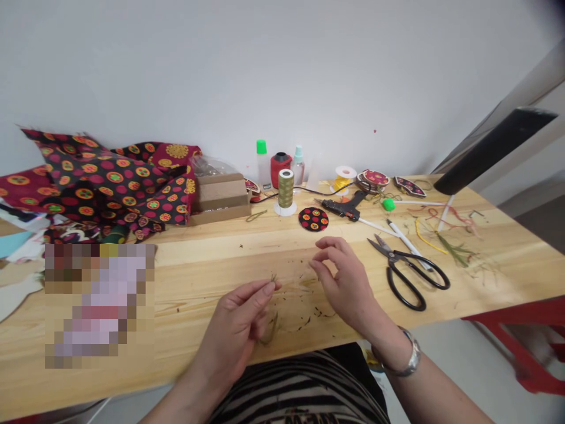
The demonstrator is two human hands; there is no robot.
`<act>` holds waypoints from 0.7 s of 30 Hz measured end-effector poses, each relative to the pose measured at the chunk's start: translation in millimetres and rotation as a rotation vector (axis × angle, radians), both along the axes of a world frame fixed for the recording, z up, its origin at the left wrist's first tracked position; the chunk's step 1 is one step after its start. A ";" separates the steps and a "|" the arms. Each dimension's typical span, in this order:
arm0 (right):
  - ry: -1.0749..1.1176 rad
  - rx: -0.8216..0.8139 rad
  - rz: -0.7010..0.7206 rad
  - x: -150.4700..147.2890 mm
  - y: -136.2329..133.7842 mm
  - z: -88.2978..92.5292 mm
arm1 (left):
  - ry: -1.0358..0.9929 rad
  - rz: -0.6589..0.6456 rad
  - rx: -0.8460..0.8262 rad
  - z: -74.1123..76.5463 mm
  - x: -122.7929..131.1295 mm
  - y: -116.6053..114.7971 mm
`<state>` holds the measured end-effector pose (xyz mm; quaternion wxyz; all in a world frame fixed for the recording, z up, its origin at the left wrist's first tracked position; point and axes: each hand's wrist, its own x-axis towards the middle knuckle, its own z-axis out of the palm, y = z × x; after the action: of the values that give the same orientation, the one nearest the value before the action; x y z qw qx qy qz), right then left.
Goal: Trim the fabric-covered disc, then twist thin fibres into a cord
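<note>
My left hand pinches a short piece of olive-green thread between thumb and forefinger, just above the table. A thin strand of similar colour hangs below those fingers. To the right, my right hand is raised with thumb and forefinger tips drawn together; anything between them is too fine to make out. Small dark scraps and thread bits lie on the wood between and below the hands. Beyond them is a round patterned fabric disc, and behind it stands a spool of olive thread.
Black-handled scissors lie right of my right hand. A glue gun, a yellow thread spool and bottles are at the back. Patterned cloth is heaped at left beside a cardboard box. A black cylinder leans at right.
</note>
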<state>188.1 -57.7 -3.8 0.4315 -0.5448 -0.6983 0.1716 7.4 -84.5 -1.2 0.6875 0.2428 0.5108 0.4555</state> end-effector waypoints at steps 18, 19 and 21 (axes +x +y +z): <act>-0.355 -0.123 0.224 -9.3 -46.1 -12.1 | -0.088 0.025 0.106 2.7 -4.2 7.9; -0.371 -0.120 0.214 -6.5 -45.6 -12.3 | -0.077 0.026 0.123 2.9 -4.3 7.6; -0.396 -0.129 0.198 -1.8 -44.1 -10.6 | -0.050 0.029 0.155 3.1 -4.2 6.6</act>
<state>186.3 -101.8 -14.4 0.2312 -0.5231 -0.8070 0.1471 3.2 -77.9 2.0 0.6726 0.2763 0.4600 0.5095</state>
